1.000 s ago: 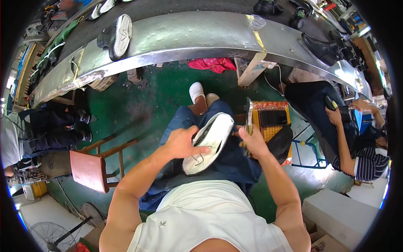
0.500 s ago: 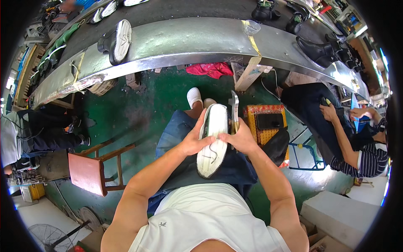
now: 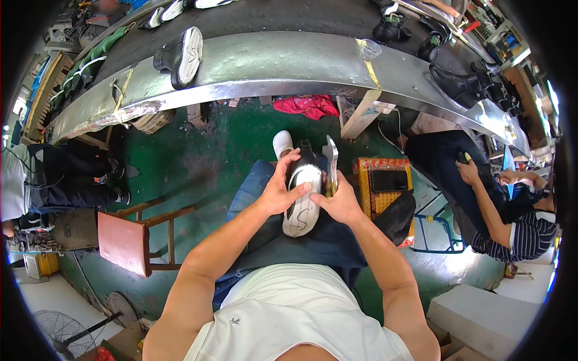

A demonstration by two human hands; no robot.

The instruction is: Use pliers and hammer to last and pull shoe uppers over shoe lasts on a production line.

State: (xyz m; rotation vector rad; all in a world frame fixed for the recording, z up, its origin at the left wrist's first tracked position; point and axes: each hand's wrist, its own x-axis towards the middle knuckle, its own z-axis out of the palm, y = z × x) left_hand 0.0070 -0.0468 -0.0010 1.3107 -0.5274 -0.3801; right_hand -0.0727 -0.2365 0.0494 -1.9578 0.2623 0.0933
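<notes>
Over my lap I hold a black shoe with its whitish sole facing up; a dark curved line runs along the sole. My left hand is closed round the shoe's left side, its thumb pressed on the sole. My right hand grips a flat silver metal hand tool with a yellowish handle, standing upright beside the shoe. The right thumb reaches over to the shoe's sole edge. The tool's exact kind is unclear, as my fingers hide its lower part.
Ahead runs a metal-edged bench carrying a white-soled shoe and black boots. A phone lies on a patterned seat to my right. A red-topped stool stands left. A co-worker in a striped shirt sits at right.
The shoe has tilted, so its sole looks shorter and the black upper shows beyond it. My left hand shifted slightly right; the tool moved a little toward me.
</notes>
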